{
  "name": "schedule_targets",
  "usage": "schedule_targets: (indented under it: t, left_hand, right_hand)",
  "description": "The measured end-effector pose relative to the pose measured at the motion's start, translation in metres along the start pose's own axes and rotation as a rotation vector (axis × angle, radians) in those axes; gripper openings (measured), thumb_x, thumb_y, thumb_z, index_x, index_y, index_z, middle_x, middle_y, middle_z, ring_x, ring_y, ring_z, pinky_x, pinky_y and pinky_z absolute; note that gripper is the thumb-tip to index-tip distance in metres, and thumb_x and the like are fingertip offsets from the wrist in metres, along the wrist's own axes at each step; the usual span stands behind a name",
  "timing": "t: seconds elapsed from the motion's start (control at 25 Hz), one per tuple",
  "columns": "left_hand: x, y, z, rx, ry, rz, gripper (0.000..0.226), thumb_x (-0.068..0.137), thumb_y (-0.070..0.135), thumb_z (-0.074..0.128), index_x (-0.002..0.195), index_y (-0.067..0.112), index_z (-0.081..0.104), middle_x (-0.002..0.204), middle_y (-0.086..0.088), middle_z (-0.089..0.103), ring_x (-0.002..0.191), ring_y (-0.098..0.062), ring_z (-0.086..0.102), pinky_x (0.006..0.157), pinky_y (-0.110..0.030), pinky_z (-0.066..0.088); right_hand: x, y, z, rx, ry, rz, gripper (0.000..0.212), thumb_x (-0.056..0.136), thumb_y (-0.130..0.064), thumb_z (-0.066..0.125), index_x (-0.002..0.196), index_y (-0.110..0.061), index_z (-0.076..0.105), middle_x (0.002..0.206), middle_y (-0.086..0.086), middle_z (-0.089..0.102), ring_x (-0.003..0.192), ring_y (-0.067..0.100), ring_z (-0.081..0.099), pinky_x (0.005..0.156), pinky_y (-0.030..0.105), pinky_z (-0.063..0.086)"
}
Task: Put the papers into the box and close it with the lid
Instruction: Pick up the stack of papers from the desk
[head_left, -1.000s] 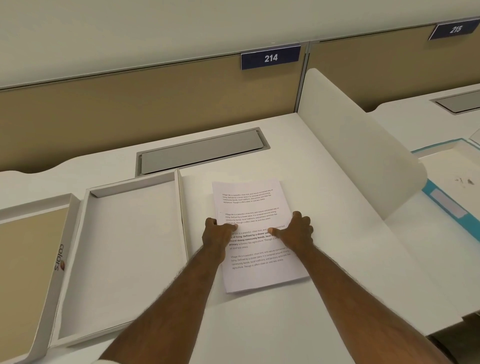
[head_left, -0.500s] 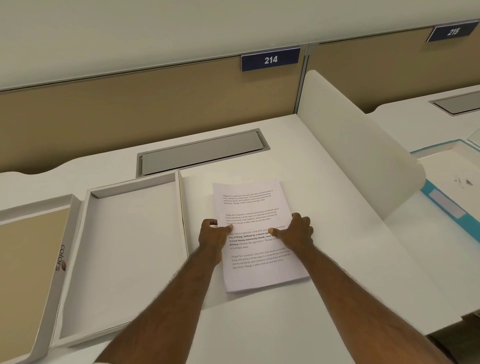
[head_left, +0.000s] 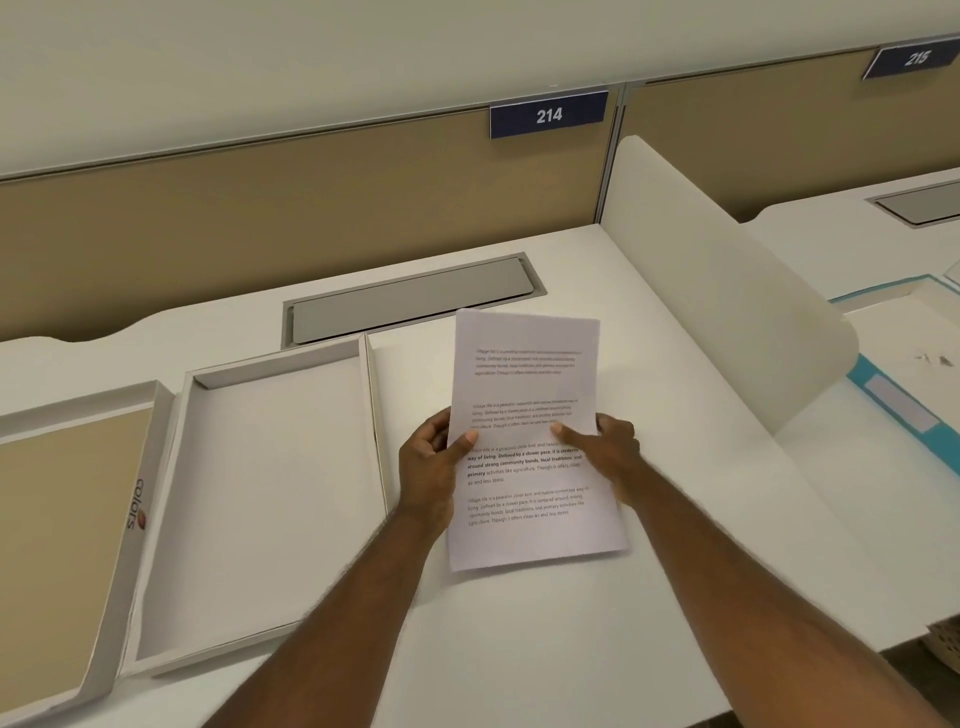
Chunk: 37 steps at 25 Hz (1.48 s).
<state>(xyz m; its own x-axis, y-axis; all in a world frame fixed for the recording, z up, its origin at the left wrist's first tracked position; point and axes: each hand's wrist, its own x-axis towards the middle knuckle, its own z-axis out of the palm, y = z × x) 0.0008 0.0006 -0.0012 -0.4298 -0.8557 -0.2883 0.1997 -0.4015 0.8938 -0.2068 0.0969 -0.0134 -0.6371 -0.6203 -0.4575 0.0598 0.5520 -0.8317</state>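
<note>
White papers (head_left: 524, 467) | both hands gripping | long axis pointing away

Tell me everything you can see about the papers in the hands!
The papers are a thin stack of white sheets, with black printed paragraphs on the top page, some lines bold. Both hands hold them by the side edges, left hand and right hand, thumbs on top. The far end tilts up, slightly blurred. They sit right of the empty white box, above the desk.
</note>
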Motion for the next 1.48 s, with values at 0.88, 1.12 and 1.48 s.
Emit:
schedule_targets:
  t: [0.88, 1.12, 1.48]
  left_hand:
    - [-0.006, 0.055, 0.016, 0.286, -0.030, 0.372, 0.048, 0.086, 0.029, 0.069, 0.123, 0.026, 0.039, 0.108, 0.024, 0.063, 0.104, 0.000, 0.064, 0.083, -0.025, 0.059]
    - [-0.003, 0.048, 0.005, 0.576, -0.003, 0.436, 0.026, 0.098, 0.021, 0.050, 0.122, 0.020, 0.040, 0.106, 0.019, 0.059, 0.094, -0.007, 0.060, 0.065, -0.004, 0.048]
    - [0.005, 0.071, -0.011, 0.939, -0.001, 0.523, 0.034, 0.096, 0.041, 0.050, 0.112, 0.011, 0.053, 0.101, 0.003, 0.068, 0.084, -0.017, 0.066, 0.066, -0.029, 0.055]
  right_hand:
    - [-0.065, -0.045, 0.024, 0.288, 0.361, -0.620, 0.051, 0.075, -0.036, 0.076, 0.115, -0.028, 0.046, 0.103, -0.016, 0.061, 0.093, -0.008, 0.060, 0.074, 0.007, 0.050]
    - [-0.059, -0.028, 0.021, 0.099, 0.309, -0.628, 0.037, 0.091, -0.032, 0.054, 0.120, -0.011, 0.044, 0.109, 0.002, 0.060, 0.095, 0.022, 0.061, 0.071, 0.012, 0.047]
    - [-0.053, -0.041, 0.000, -0.309, 0.343, -0.596, 0.030, 0.096, -0.033, 0.048, 0.112, -0.009, 0.050, 0.107, 0.013, 0.070, 0.092, 0.035, 0.066, 0.073, 0.040, 0.054]
